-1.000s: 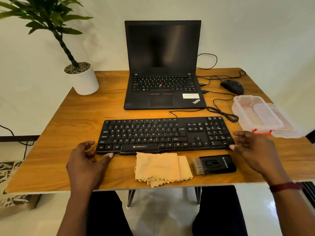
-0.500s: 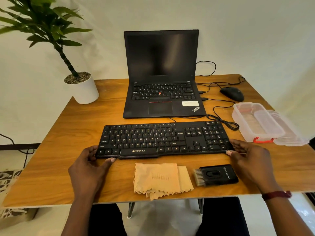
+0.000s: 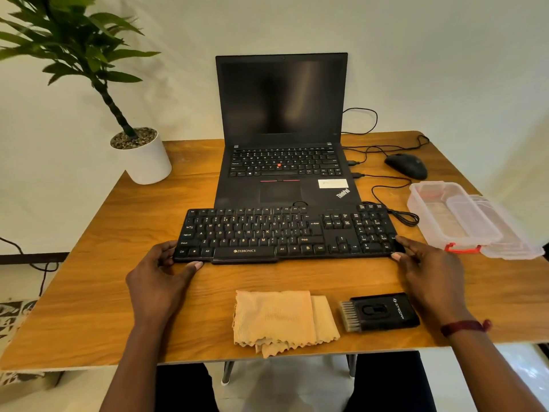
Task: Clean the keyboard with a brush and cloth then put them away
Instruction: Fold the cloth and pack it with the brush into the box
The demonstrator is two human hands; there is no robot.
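A black keyboard [image 3: 285, 233] lies across the middle of the wooden table, its far edge against the laptop. My left hand [image 3: 160, 278] grips its near left corner, thumb on the front edge. My right hand [image 3: 427, 272] grips its near right corner the same way. A folded peach cloth [image 3: 282, 319] lies near the table's front edge. Right of it rests a black brush [image 3: 383, 312] with its grey bristles pointing left. Both cloth and brush lie untouched between my forearms.
An open black laptop [image 3: 282, 173] stands behind the keyboard. A clear plastic box [image 3: 451, 215] with red clips and its lid sits at the right. A black mouse [image 3: 407, 165] and cables lie at the back right. A white potted plant [image 3: 145, 159] stands at the back left.
Both hands have closed on the keyboard's near corners and pushed it away from me, up against the laptop. The gap between keyboard and cloth has widened.
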